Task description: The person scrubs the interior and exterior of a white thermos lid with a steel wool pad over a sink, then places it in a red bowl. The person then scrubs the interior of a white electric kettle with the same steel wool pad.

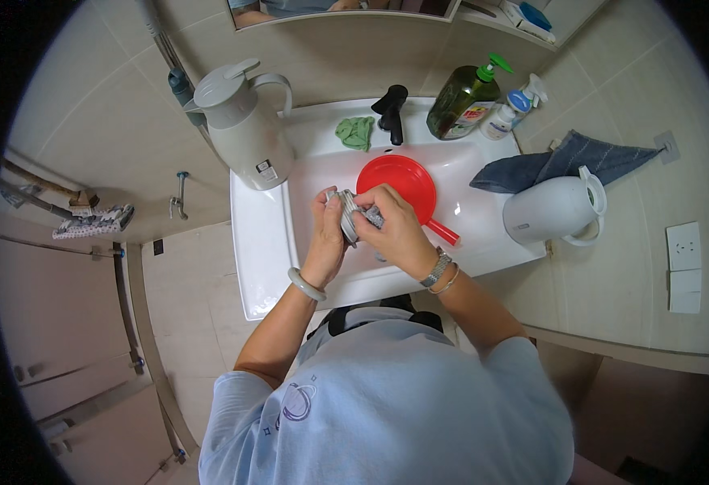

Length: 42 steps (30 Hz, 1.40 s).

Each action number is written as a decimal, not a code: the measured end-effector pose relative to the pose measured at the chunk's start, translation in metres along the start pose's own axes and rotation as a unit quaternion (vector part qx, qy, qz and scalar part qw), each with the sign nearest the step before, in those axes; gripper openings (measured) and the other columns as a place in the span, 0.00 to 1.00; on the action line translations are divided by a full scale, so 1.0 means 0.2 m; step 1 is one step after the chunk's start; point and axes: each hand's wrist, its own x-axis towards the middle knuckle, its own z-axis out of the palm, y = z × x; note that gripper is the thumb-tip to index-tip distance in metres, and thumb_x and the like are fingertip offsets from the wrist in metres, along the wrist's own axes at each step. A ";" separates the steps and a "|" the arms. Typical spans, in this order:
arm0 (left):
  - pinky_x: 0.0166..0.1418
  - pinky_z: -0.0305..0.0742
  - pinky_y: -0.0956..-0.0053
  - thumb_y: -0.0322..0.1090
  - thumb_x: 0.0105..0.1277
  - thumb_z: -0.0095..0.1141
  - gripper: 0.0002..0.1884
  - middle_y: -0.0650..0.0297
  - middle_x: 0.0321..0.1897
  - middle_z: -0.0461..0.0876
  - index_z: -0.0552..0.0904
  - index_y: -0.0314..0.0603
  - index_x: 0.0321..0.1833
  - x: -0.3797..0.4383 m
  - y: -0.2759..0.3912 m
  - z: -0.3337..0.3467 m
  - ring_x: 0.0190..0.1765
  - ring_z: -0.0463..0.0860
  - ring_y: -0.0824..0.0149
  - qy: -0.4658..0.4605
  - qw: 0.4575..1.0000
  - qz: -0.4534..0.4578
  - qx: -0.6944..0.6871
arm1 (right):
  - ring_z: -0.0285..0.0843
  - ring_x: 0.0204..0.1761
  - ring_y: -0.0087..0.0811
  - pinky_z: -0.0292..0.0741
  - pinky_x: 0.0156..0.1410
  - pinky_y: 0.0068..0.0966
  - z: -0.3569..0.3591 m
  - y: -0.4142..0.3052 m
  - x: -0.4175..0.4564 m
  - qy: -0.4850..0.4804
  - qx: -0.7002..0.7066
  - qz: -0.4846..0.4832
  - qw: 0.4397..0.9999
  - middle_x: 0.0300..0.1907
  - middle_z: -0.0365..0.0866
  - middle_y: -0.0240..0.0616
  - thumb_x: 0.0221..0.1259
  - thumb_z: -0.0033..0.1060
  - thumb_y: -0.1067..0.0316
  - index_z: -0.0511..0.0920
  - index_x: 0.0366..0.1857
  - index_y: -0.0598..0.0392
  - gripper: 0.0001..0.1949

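Over the white sink basin [463, 182], my left hand [328, 227] grips a light grey ribbed object [348, 215], perhaps a lid or stopper; its exact kind cannot be told. From the right, my right hand [394, 227] presses a crumpled grey cloth or scrubber [374, 215] against it, fingers bent around the cloth. Part of both items is hidden by my fingers. Just beyond my hands a red plastic dipper [406, 182] lies in the basin, its handle pointing towards the lower right, under my right hand's side.
A tall grey thermos jug [248, 133] stands on the left rim. Behind are a green cloth [355, 133], black faucet [392, 112], green pump bottle [463, 103] and white bottles [499, 122]. At right, another thermos jug [545, 209] lies on its side beside a dark blue towel [573, 160].
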 end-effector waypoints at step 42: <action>0.67 0.70 0.65 0.52 0.71 0.55 0.37 0.52 0.58 0.67 0.58 0.37 0.74 0.08 -0.02 -0.18 0.60 0.72 0.59 -0.042 0.879 0.287 0.378 | 0.73 0.23 0.21 0.71 0.29 0.23 0.00 0.02 -0.01 0.047 0.088 0.113 0.989 0.24 0.82 0.39 0.62 0.67 0.69 0.81 0.34 0.62 0.07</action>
